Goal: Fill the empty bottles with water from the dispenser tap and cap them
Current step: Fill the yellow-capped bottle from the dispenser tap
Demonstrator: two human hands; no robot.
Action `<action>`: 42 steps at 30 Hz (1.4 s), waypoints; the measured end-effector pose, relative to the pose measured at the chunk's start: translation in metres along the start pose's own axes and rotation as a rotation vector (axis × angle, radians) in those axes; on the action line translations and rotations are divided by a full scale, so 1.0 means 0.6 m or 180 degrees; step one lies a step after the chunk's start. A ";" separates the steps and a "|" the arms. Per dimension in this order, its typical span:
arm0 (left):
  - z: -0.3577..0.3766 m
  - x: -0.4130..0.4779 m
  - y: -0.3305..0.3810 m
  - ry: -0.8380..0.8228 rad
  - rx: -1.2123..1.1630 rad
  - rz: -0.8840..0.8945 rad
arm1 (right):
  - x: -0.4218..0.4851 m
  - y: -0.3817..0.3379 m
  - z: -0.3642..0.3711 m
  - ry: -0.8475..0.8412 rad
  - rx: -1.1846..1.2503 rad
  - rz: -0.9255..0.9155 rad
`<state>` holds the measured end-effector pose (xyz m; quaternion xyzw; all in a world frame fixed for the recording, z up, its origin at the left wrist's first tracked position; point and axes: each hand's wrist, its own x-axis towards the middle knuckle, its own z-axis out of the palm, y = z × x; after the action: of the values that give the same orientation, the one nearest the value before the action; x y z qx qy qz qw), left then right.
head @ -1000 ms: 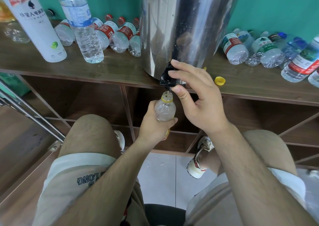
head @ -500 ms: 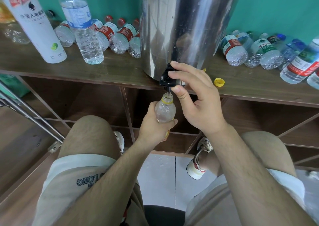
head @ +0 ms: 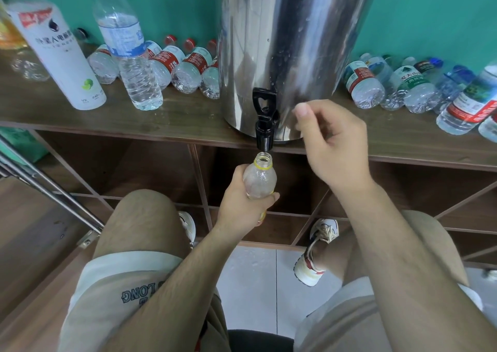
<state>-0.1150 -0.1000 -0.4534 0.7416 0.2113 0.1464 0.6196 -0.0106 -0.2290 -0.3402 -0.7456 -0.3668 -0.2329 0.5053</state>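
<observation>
My left hand (head: 242,204) grips a small clear bottle (head: 259,181) with a yellow neck ring, upright and uncapped, its mouth just under the black tap (head: 265,122) of the steel dispenser (head: 290,42). No water stream is visible. My right hand (head: 333,147) hovers to the right of the tap, off the lever, fingers loosely curled, holding nothing. The yellow cap seen earlier on the shelf is hidden behind this hand.
The wooden shelf (head: 174,120) carries a tall white bottle (head: 59,58), an upright clear bottle (head: 129,56) and several lying red-label bottles (head: 185,66) on the left. More lying bottles (head: 403,85) crowd the right. Open cubbies lie below; my knees flank the tiled floor.
My right hand has let go of the tap lever and moved right and away. The lever now stands up. The bottle stays under the spout in my left hand.
</observation>
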 end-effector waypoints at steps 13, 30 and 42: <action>0.002 -0.005 0.000 -0.0012 -0.0036 -0.0044 | -0.002 0.116 -0.059 -0.0803 -0.1784 0.1883; 0.001 -0.013 0.004 -0.0177 0.0559 0.0043 | -0.039 0.027 -0.039 -0.2018 0.0211 0.1415; 0.003 -0.022 0.008 -0.0424 0.1372 -0.0104 | -0.051 0.017 -0.038 -0.2320 0.0135 0.1072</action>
<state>-0.1253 -0.1087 -0.4484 0.8614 0.2082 0.0385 0.4617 -0.0210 -0.2617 -0.3593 -0.8185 -0.3993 0.1405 0.3885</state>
